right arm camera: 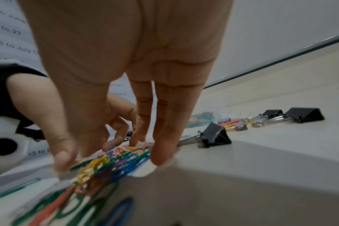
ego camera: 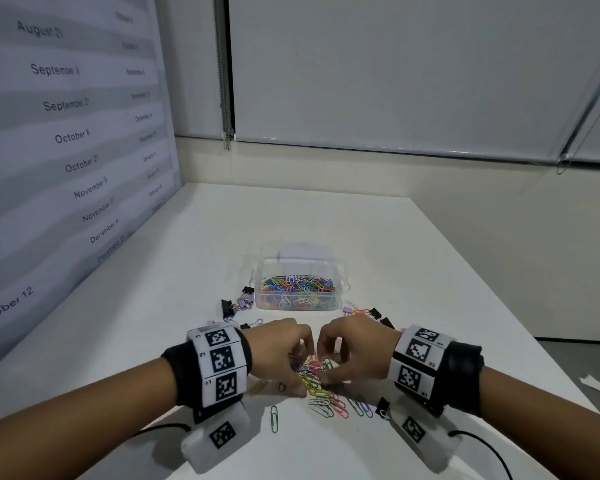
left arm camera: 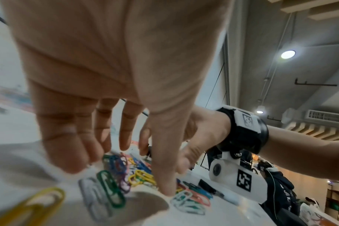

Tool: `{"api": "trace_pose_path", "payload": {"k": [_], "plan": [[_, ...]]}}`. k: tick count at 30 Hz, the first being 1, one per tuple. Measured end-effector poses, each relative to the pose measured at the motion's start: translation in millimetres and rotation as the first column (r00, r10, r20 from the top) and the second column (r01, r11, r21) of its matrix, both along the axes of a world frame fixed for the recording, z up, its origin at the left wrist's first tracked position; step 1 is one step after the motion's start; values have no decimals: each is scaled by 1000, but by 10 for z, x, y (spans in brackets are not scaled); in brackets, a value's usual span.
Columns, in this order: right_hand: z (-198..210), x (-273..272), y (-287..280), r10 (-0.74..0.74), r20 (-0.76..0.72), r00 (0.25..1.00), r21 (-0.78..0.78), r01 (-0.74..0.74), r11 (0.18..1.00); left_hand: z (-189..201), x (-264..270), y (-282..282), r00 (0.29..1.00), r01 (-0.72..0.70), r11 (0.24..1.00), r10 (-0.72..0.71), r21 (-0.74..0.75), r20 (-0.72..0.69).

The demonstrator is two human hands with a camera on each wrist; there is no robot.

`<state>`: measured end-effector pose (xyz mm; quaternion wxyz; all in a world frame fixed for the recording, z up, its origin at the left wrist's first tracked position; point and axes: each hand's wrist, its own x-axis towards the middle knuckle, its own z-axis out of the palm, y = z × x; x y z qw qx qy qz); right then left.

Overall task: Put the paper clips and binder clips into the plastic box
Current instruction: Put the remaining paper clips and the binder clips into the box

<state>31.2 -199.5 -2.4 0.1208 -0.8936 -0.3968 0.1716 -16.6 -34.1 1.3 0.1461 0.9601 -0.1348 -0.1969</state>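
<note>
A heap of coloured paper clips (ego camera: 314, 375) lies on the white table (ego camera: 187, 306) near me. My left hand (ego camera: 302, 365) and right hand (ego camera: 326, 362) meet over the heap, fingers pointing down. In the left wrist view my left hand (left arm camera: 122, 175) has thumb and fingertips on the table on either side of the clips (left arm camera: 139, 175). The right hand (right arm camera: 112, 160) straddles the same heap (right arm camera: 106, 168) the same way. Neither hand has lifted any clips. The clear plastic box (ego camera: 257, 289), open, stands farther back and holds many paper clips.
Black and purple binder clips lie left of the box (ego camera: 236, 303) and right of it (ego camera: 374, 315); another black binder clip (ego camera: 383, 407) sits by my right wrist. Loose paper clips (ego camera: 340, 407) and a lone green one (ego camera: 274, 419) lie near me. A printed wall panel (ego camera: 66, 150) stands on the left.
</note>
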Motion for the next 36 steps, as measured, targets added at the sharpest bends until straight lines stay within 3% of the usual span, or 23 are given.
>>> {"api": "trace_pose_path", "payload": {"k": [4, 10, 16, 21, 26, 31, 34, 36], "plan": [[-47, -73, 52, 41, 8, 999, -103, -40, 994, -67, -65, 60, 999, -26, 994, 30, 103, -32], [-37, 43, 110, 51, -34, 998, -15, -52, 999, -64, -55, -21, 1000, 24, 997, -23, 70, -17], [181, 300, 44, -93, -49, 994, 101, 97, 990, -69, 61, 55, 999, 20, 999, -21, -32, -43], [324, 575, 100, -265, -15, 964, 342, 255, 905, -31, 122, 83, 1000, 12, 1000, -11, -19, 12], [269, 754, 262, -374, -8, 928, 415, 343, 843, -39, 239, 210, 995, -97, 984, 92, -149, -38], [168, 768, 281, -320, 59, 945, 351, 281, 893, 132, 382, 320, 960, -227, 912, 269, -342, 79], [202, 672, 245, -261, 161, 952, 312, 202, 928, 164, 510, 391, 876, -255, 880, 386, -400, 291], [199, 590, 233, -170, 202, 965, 210, 127, 969, 168, 603, 420, 824, -282, 866, 439, -413, 359]]}}
